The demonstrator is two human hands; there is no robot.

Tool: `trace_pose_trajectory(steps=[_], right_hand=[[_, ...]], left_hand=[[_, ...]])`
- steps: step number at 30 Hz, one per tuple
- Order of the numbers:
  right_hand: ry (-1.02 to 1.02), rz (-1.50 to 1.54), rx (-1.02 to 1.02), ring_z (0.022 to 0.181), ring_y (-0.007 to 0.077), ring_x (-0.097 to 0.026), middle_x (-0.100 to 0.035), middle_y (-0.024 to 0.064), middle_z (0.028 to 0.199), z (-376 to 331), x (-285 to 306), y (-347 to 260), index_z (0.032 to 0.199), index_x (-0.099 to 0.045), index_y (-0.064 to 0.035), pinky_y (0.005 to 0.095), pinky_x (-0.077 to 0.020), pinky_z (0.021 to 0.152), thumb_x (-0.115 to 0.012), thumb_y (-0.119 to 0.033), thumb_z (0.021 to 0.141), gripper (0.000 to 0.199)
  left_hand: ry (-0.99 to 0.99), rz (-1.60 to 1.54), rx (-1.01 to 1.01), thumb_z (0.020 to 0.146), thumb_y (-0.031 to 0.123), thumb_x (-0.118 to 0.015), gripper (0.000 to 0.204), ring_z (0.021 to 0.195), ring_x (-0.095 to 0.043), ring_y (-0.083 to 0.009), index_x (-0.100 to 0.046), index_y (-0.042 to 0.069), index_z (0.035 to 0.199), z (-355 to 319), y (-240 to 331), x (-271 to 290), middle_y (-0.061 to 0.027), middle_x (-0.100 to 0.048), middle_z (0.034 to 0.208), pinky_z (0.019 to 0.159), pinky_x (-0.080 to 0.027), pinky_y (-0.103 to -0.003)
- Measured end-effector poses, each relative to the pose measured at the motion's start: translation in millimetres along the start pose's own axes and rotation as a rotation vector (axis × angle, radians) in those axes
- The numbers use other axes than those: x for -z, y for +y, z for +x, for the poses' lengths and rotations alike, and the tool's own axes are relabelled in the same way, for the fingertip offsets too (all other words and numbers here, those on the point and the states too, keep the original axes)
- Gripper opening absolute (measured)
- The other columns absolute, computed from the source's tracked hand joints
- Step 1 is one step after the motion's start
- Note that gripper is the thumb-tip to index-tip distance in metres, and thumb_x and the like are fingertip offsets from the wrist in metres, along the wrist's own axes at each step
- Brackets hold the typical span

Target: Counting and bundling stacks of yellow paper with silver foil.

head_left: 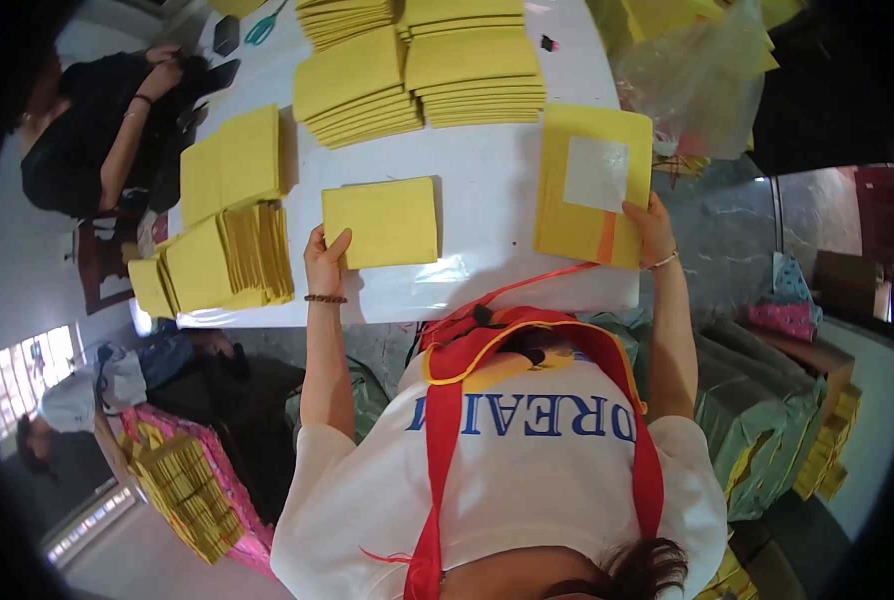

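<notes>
My left hand (326, 262) pinches the lower left corner of a folded yellow paper packet (382, 222), its thumb on top and its fingers at the edge. The packet lies over the middle of the white table. At the right, my right hand (651, 232) grips the right edge of a larger yellow paper piece (572, 225). This piece bears a white rectangle (595, 172) and an orange strip (607, 238) near my thumb. Whether it is one sheet or several layers I cannot tell.
Yellow paper stacks (357, 85) stand at the table's far side, and more folded bundles (242, 255) at the left. Teal scissors (264, 27) lie far left. A clear plastic bag (702, 85) hangs at the right. Another person (92, 140) sits at the left.
</notes>
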State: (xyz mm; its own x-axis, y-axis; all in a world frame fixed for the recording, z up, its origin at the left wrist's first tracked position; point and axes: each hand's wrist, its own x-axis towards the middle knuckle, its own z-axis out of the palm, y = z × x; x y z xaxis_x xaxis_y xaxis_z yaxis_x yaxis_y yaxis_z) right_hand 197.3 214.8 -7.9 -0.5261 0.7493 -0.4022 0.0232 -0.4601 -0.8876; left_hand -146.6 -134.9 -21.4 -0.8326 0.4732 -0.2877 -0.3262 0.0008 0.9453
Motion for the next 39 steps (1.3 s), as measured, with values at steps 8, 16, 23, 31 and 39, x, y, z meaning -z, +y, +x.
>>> trace_pose_trajectory(steps=[8, 16, 23, 31, 39], right_hand=[[0.0, 0.07, -0.013, 0.09, 0.0194, -0.058, -0.056, 0.0086, 0.103, -3.8, -12.7, 25.6, 0.113, -0.045, -0.001, 0.0322, -0.05, 0.074, -0.056, 0.001, 0.079, 0.035], [0.024, 0.02, 0.004, 0.089, 0.0188, -0.057, -0.056, 0.008, 0.101, 0.9, -1.5, 21.0, 0.109, -0.047, -0.0013, 0.0323, -0.0492, 0.074, -0.055, 0.002, 0.079, 0.031], [0.052, -0.042, 0.07, 0.088, 0.0176, -0.057, -0.057, 0.0075, 0.099, 4.2, 6.8, 22.5, 0.109, -0.047, -0.002, 0.032, -0.0485, 0.075, -0.055, 0.001, 0.079, 0.031], [-0.017, 0.299, -0.153, 0.093, 0.0201, -0.058, -0.056, 0.0086, 0.104, -16.0, -2.1, -1.9, 0.111, -0.046, -0.003, 0.0351, -0.0497, 0.08, -0.055, -0.002, 0.082, 0.031], [-0.181, 0.444, -0.174, 0.097, 0.0202, -0.057, -0.055, 0.0079, 0.108, -43.7, -13.6, 10.4, 0.12, -0.041, -0.0038, 0.0329, -0.0485, 0.084, -0.055, -0.005, 0.083, 0.039]], left_hand=[[0.053, -0.013, -0.007, 0.079, 0.0, -0.063, 0.025, 0.084, -0.059, -0.015, -0.052, 0.001, 0.102, -15.6, 10.8, 18.6, -0.0078, -0.061, 0.097, 0.074, -0.048, -0.027], [0.092, -0.055, -0.074, 0.079, 0.0, -0.063, 0.03, 0.086, -0.058, -0.0164, -0.051, -0.001, 0.106, 14.7, 7.7, 32.8, -0.0086, -0.06, 0.099, 0.075, -0.048, -0.027], [0.337, 0.809, -0.41, 0.076, 0.013, -0.067, 0.052, 0.097, -0.052, -0.0237, -0.043, 0.002, 0.122, 35.8, 11.8, 25.0, -0.0161, -0.051, 0.11, 0.081, -0.043, -0.034], [-0.164, 0.433, -0.434, 0.085, 0.012, -0.056, 0.029, 0.079, -0.051, -0.0111, -0.052, 0.004, 0.112, -4.7, 11.8, -96.0, -0.0034, -0.054, 0.088, 0.07, -0.043, -0.023], [-0.61, -0.175, 0.556, 0.091, 0.031, -0.05, 0.052, 0.092, -0.057, -0.018, -0.029, 0.007, 0.131, -38.9, -11.1, -228.2, -0.0127, -0.05, 0.115, 0.075, -0.048, -0.028]])
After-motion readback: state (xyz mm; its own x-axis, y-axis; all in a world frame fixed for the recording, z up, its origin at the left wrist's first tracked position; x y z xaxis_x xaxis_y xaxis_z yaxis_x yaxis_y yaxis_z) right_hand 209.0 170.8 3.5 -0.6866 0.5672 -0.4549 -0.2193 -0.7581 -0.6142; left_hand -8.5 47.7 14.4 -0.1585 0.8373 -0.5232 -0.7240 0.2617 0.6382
